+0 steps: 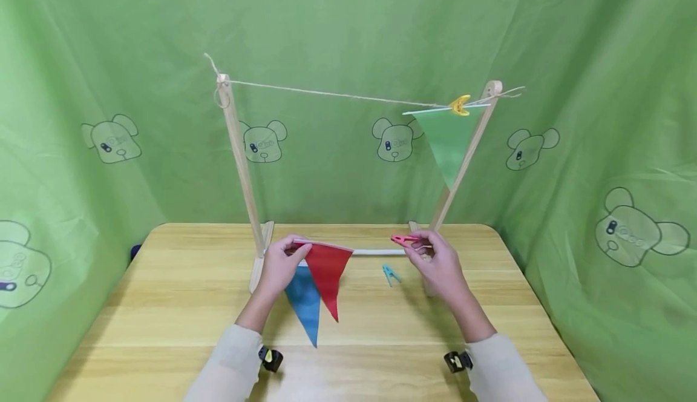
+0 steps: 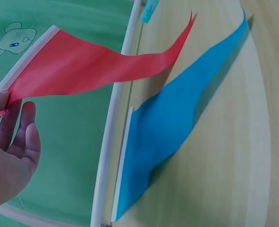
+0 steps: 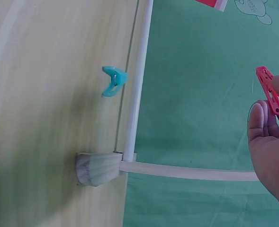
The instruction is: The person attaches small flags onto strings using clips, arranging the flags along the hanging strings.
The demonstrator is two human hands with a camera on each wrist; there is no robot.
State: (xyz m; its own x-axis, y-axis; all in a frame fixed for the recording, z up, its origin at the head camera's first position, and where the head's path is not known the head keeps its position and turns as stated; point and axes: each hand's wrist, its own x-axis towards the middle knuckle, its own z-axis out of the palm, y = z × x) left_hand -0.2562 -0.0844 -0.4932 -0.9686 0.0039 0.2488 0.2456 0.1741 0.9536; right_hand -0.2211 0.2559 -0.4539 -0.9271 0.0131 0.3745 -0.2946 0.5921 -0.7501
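My left hand (image 1: pixel 281 261) pinches a red pennant (image 1: pixel 328 272) by the left end of its white-edged top, and the cloth hangs down. Below it a blue pennant (image 2: pixel 177 123) lies on the table, partly behind the red one in the head view. Between thumb and fingers my right hand (image 1: pixel 438 263) holds a pink clothespin (image 1: pixel 404 241) above the table. A teal clothespin (image 1: pixel 389 274) rests on the tabletop between the hands. Up on the string (image 1: pixel 337 94), a yellow clothespin (image 1: pixel 460 105) holds a green pennant (image 1: pixel 448 144) near the right post.
Two wooden posts (image 1: pixel 239 163) on feet carry the string, joined low down by a white rod (image 1: pixel 381 252). The wooden table (image 1: pixel 179 305) extends in front of and beside the frame. A green curtain (image 1: pixel 337 32) with printed bear heads hangs around the back and sides.
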